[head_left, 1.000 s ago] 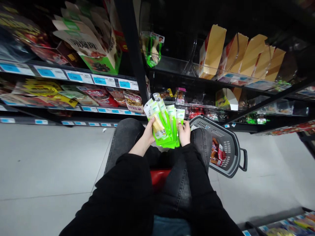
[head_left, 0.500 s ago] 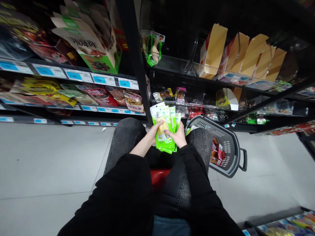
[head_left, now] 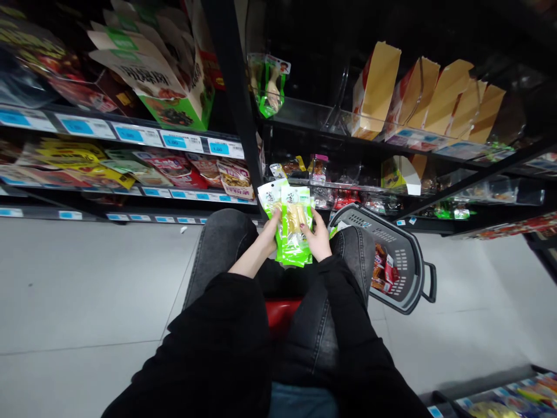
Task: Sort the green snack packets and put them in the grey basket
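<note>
I sit on a red stool with my knees in grey jeans toward dark shop shelves. Between my knees I hold a stack of green snack packets [head_left: 292,227], squared up together. My left hand [head_left: 268,235] grips the stack's left edge, fingers closed round it. My right hand [head_left: 317,237] holds the right edge, fingers pressed on the front packet. Each packet is bright green with a white top and a pale snack showing through.
A grey shopping basket [head_left: 398,264] with red packets stands on the floor by my right knee. The shelf [head_left: 313,119] ahead carries the same green packets [head_left: 268,87] and tan cartons [head_left: 435,96]. Left shelves hold snack bags behind blue price tags [head_left: 130,134]. Pale floor tiles lie to the left.
The packets were fanned out wide a second ago; my hands have drawn them together into one neat stack, with a different packet on the front.
</note>
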Action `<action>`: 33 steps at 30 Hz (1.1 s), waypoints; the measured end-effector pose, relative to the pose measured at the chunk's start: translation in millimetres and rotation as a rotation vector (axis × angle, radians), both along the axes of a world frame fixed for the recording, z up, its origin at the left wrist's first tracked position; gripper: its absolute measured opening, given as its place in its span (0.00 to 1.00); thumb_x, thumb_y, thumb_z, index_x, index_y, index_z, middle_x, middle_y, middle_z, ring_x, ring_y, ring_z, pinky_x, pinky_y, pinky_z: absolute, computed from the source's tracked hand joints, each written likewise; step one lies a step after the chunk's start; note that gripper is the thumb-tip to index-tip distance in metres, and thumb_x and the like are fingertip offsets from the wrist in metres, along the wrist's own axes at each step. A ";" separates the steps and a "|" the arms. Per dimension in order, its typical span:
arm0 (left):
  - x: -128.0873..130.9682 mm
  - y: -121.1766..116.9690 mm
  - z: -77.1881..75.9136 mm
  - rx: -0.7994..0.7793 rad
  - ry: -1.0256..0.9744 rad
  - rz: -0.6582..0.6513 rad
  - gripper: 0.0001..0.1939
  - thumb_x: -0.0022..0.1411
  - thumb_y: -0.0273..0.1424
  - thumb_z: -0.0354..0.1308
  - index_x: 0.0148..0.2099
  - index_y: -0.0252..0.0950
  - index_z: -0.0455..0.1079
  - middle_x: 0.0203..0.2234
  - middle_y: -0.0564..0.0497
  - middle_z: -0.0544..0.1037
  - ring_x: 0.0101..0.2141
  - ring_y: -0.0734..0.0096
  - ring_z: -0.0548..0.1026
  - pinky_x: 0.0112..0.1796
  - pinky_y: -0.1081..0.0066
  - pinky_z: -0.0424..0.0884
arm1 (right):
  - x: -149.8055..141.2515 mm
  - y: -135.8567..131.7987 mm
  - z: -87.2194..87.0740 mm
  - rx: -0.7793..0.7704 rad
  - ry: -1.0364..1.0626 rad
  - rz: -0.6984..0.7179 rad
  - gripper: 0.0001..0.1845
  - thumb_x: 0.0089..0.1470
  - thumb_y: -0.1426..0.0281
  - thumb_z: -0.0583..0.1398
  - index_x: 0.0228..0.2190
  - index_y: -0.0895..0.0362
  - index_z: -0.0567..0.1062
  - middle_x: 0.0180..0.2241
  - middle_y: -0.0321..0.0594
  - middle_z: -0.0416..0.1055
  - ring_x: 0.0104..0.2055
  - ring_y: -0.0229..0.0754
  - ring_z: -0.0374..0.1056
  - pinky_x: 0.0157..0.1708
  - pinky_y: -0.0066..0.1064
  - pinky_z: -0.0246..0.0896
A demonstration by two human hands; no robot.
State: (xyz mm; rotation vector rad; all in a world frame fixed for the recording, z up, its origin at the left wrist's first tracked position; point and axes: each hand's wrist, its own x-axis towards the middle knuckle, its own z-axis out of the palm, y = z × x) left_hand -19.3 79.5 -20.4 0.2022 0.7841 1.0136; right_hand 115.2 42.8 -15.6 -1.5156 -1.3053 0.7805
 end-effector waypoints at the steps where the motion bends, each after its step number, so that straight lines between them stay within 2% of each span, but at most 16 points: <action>1: -0.1 -0.3 0.6 0.008 0.042 0.022 0.22 0.51 0.38 0.61 0.47 0.33 0.69 0.34 0.43 0.79 0.36 0.61 0.77 0.41 0.65 0.72 | -0.3 0.7 -2.7 -0.001 0.028 -0.018 0.28 0.46 0.65 0.58 0.51 0.55 0.62 0.49 0.45 0.66 0.52 0.45 0.62 0.51 0.40 0.57; 4: -0.9 -1.0 2.8 0.023 0.122 0.064 0.20 0.48 0.31 0.64 0.44 0.31 0.70 0.30 0.45 0.79 0.32 0.63 0.78 0.39 0.66 0.73 | -1.5 2.5 -9.2 -0.025 0.144 -0.108 0.28 0.46 0.65 0.58 0.49 0.57 0.60 0.45 0.46 0.69 0.47 0.44 0.66 0.46 0.39 0.62; 8: -3.0 1.4 5.6 0.012 0.103 0.095 0.17 0.48 0.29 0.62 0.42 0.30 0.70 0.28 0.46 0.79 0.29 0.63 0.78 0.37 0.65 0.74 | 5.1 7.6 -12.9 -0.018 0.335 -0.293 0.28 0.43 0.66 0.58 0.47 0.59 0.58 0.37 0.43 0.71 0.38 0.41 0.69 0.39 0.36 0.65; 11: -5.3 4.2 11.0 -0.016 0.046 0.120 0.14 0.51 0.30 0.58 0.42 0.30 0.70 0.28 0.47 0.79 0.29 0.65 0.77 0.37 0.65 0.73 | 20.7 12.8 -14.4 0.034 0.439 -0.520 0.29 0.42 0.67 0.58 0.46 0.59 0.57 0.40 0.46 0.69 0.39 0.40 0.69 0.40 0.36 0.65; 14: -7.5 6.0 17.6 -0.023 -0.024 0.155 0.13 0.54 0.32 0.55 0.42 0.32 0.69 0.27 0.48 0.79 0.29 0.65 0.77 0.38 0.65 0.73 | 35.8 14.5 -14.6 0.067 0.371 -0.655 0.28 0.41 0.66 0.58 0.45 0.60 0.58 0.44 0.48 0.67 0.43 0.42 0.67 0.44 0.39 0.62; 16: -8.6 6.4 20.0 -0.018 -0.059 0.174 0.14 0.55 0.32 0.54 0.43 0.32 0.69 0.27 0.49 0.79 0.30 0.65 0.77 0.39 0.65 0.73 | 38.0 12.6 -12.9 0.052 0.267 -0.596 0.25 0.40 0.65 0.58 0.42 0.59 0.62 0.42 0.46 0.68 0.42 0.43 0.67 0.44 0.39 0.61; 19: -9.3 5.9 20.1 -0.001 -0.084 0.176 0.15 0.55 0.33 0.54 0.45 0.33 0.68 0.28 0.48 0.79 0.31 0.64 0.77 0.41 0.65 0.72 | 27.2 7.9 -7.5 0.013 0.192 -0.357 0.20 0.40 0.65 0.58 0.38 0.58 0.65 0.36 0.41 0.70 0.38 0.42 0.67 0.42 0.37 0.62; 22: -9.3 4.2 19.3 0.017 -0.089 0.140 0.15 0.54 0.32 0.55 0.44 0.33 0.69 0.30 0.48 0.79 0.33 0.63 0.77 0.42 0.64 0.72 | 12.7 4.9 -2.6 -0.022 0.165 -0.159 0.17 0.42 0.66 0.56 0.38 0.56 0.66 0.34 0.38 0.70 0.37 0.40 0.67 0.41 0.34 0.62; 26: -9.5 2.2 19.4 0.013 -0.075 0.120 0.14 0.54 0.32 0.55 0.43 0.32 0.69 0.29 0.49 0.79 0.32 0.64 0.77 0.44 0.63 0.71 | 8.7 5.2 -3.6 -0.061 0.099 -0.087 0.15 0.44 0.67 0.55 0.38 0.55 0.66 0.36 0.38 0.71 0.39 0.41 0.67 0.44 0.35 0.60; 30: -10.4 0.9 17.6 0.031 -0.078 0.015 0.16 0.55 0.33 0.55 0.45 0.31 0.68 0.32 0.46 0.79 0.35 0.61 0.77 0.45 0.61 0.70 | 13.2 6.7 -10.7 -0.084 0.073 -0.011 0.16 0.45 0.68 0.54 0.39 0.55 0.68 0.39 0.39 0.72 0.42 0.42 0.66 0.47 0.35 0.58; 33: -10.7 0.5 15.8 0.000 -0.046 -0.041 0.16 0.55 0.33 0.55 0.44 0.30 0.69 0.31 0.44 0.79 0.36 0.59 0.77 0.44 0.60 0.71 | 11.5 7.2 -12.7 -0.156 0.087 0.017 0.14 0.48 0.65 0.52 0.36 0.56 0.71 0.37 0.39 0.73 0.42 0.43 0.67 0.47 0.35 0.58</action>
